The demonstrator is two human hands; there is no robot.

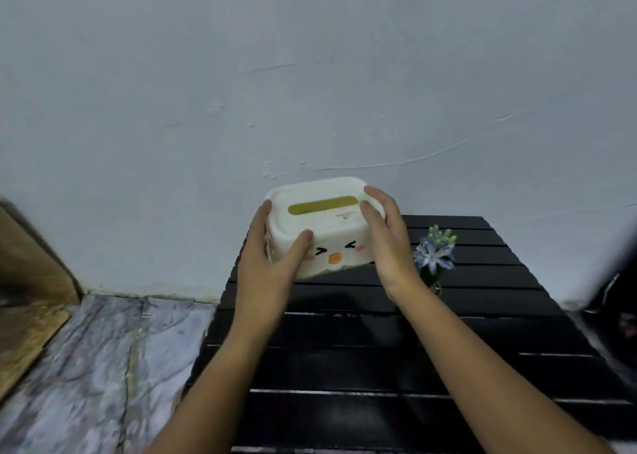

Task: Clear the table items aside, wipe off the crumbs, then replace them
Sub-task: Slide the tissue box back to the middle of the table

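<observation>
A pale bluish wall (310,74) fills the upper part of the view, scuffed with thin scratches. Below it, a black slatted table (379,367) stands against the wall, and to its left lies a marbled floor (86,367) with a wooden board (31,281) leaning at the far left edge.

A white tissue box (327,226) sits at the far left part of the table, close to the wall, slightly tilted, its near edge seeming raised off the slats. Its lid has a yellowish slot, and the near side carries a cartoon face with squeezed eyes, pink cheeks and an orange beak.

The left hand (272,257) grips the box's left end, thumb curled over the near top corner and fingers wrapped behind the side. The right hand (386,239) holds the right end, thumb on the lid beside the slot and fingers reaching over the far corner. Both forearms stretch in from the near edge.

Just right of the right hand stands a small sprig of blue flowers (434,253) with green buds, its base partly hidden behind the wrist. A dark blurred shape (617,298) shows at the right edge; what it is cannot be told.
</observation>
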